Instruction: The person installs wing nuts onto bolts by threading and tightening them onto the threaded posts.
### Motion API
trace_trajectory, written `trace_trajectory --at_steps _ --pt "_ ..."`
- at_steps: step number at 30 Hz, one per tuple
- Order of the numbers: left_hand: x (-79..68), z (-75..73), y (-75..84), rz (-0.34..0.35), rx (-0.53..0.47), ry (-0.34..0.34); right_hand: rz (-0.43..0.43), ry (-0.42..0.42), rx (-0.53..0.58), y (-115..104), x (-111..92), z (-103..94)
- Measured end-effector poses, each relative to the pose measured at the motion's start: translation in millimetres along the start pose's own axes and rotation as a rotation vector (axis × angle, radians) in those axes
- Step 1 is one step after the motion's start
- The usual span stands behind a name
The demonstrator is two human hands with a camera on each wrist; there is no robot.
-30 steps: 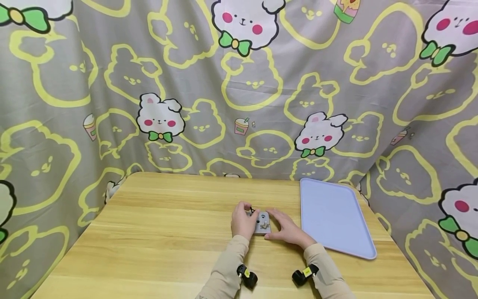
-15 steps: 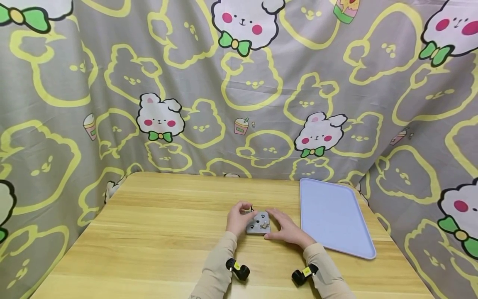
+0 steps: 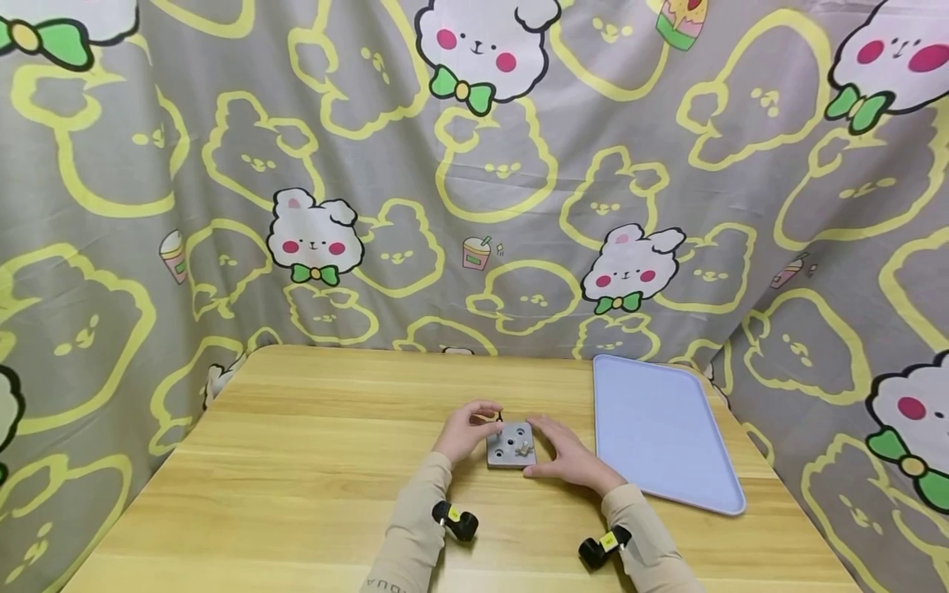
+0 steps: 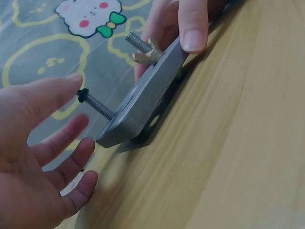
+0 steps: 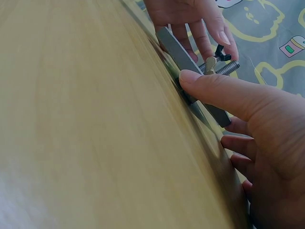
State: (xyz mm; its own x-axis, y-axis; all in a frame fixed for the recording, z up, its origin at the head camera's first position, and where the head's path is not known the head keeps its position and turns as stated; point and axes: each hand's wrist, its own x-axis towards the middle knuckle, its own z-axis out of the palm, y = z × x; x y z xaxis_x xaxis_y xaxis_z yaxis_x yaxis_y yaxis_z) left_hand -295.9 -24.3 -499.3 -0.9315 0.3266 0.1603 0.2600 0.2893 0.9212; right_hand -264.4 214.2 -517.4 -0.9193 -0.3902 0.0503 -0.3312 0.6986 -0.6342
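Note:
A square grey plate (image 3: pixel 510 459) with several holes lies near the middle of the table. Two threaded bolts stand up from it. One carries a brass-coloured wing nut (image 4: pixel 148 55). On the other, near its tip, sits a black wing nut (image 5: pixel 220 54). My left hand (image 3: pixel 465 431) has thumb and index finger around this black wing nut, with its other fingers spread loosely beside the plate. On the right side, my right hand (image 3: pixel 569 457) grips the plate's edges between thumb and fingers. The index tip of my left hand is hidden in the left wrist view.
A pale lavender tray (image 3: pixel 663 436) lies to the right of my right hand. The wooden table (image 3: pixel 319 461) ends at a patterned curtain (image 3: pixel 404 247) behind and at the sides. Each sleeve wears a black wrist camera (image 3: pixel 455 521).
My left hand has shifted left and its fingers have spread, uncovering more of the plate and the bolt with the black wing nut. My right hand stays in place on the plate.

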Motion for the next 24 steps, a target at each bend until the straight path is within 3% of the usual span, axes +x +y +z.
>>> trace_trajectory --at_steps 6,24 --pt "0.4 -2.0 0.5 0.009 0.004 -0.031 -0.001 0.0 0.002 -1.0 -0.5 0.1" --pt "-0.1 -0.8 -1.4 0.047 -0.001 -0.037 -0.002 0.005 -0.002 -0.2 -0.1 0.6"
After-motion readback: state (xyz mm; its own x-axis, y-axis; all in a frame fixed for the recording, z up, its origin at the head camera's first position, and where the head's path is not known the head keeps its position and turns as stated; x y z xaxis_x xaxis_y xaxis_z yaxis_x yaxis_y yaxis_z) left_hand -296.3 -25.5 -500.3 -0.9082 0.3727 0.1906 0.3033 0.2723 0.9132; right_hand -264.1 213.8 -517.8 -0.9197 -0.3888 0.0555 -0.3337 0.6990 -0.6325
